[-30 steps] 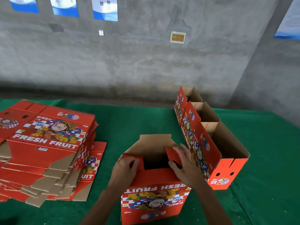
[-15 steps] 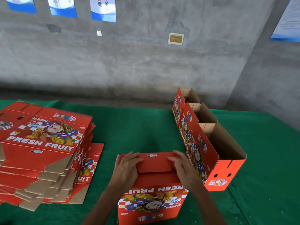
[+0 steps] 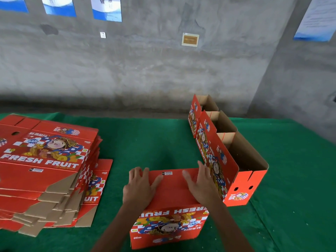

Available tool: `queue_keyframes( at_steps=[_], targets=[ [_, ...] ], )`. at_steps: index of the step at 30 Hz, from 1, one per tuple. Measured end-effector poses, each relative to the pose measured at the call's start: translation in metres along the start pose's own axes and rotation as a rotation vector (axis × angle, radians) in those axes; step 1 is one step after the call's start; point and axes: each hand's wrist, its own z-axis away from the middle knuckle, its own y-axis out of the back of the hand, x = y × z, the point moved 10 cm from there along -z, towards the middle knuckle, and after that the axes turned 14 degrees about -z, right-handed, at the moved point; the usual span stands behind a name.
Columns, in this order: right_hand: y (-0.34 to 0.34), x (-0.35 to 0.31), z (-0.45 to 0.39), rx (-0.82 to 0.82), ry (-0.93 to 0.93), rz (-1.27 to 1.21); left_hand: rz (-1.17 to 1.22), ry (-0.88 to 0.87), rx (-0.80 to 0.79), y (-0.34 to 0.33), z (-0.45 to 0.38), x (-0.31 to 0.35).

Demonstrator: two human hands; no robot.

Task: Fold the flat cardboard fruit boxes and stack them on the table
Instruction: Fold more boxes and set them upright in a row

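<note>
Person stands at a table w/ a green cloth (image 3: 154, 142); in front of them, near the table's front edge, a red fruit box (image 3: 169, 211) sits upside down, its "FRESH FRUIT" print reading inverted on the side facing the camera; its top face is closed over by red flaps w/ a small barcode label near the far edge; left hand (image 3: 139, 186) lies flat on the left part of that face, fingers straight and spread, palm down, pressing; right hand (image 3: 200, 184) lies flat on the right part, fingers also straight and a bit spread, pressing; neither hand pinches or curls round anything; just right of the box, touching or nearly touching the right hand, a row of folded boxes (image 3: 227, 153) stands open-topped, brown insides showing, running away toward the wall; the nearest has a red end panel w/ two small holes; at far left a pile of flat boxes (image 3: 43, 166) lies on the cloth, well apart from the hands, edges fanned out, top sheet printed w/ a cartoon figure and "FRESH FRUIT"; behind the table a grey concrete wall (image 3: 145, 70) w/ blue posters (image 3: 107, 10) along the top and a small yellowish plaque (image 3: 190, 40)
</note>
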Motion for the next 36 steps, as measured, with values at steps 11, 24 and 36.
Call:
queue_keyframes(
  at_steps=[11, 24, 36],
  targets=[
    [-0.03, 0.091, 0.056, -0.47, -0.796, -0.426, 0.16, 0.132, -0.026, -0.006, 0.006, -0.057],
    [-0.031, 0.035, 0.054, -0.563, -0.674, -0.489, 0.531, 0.247, 0.273, 0.02, 0.022, -0.115],
    [-0.016, -0.039, 0.087, -0.39, 0.305, 0.014, 1.054, 0.115, -0.323, -0.053, 0.018, 0.005]
  ],
)
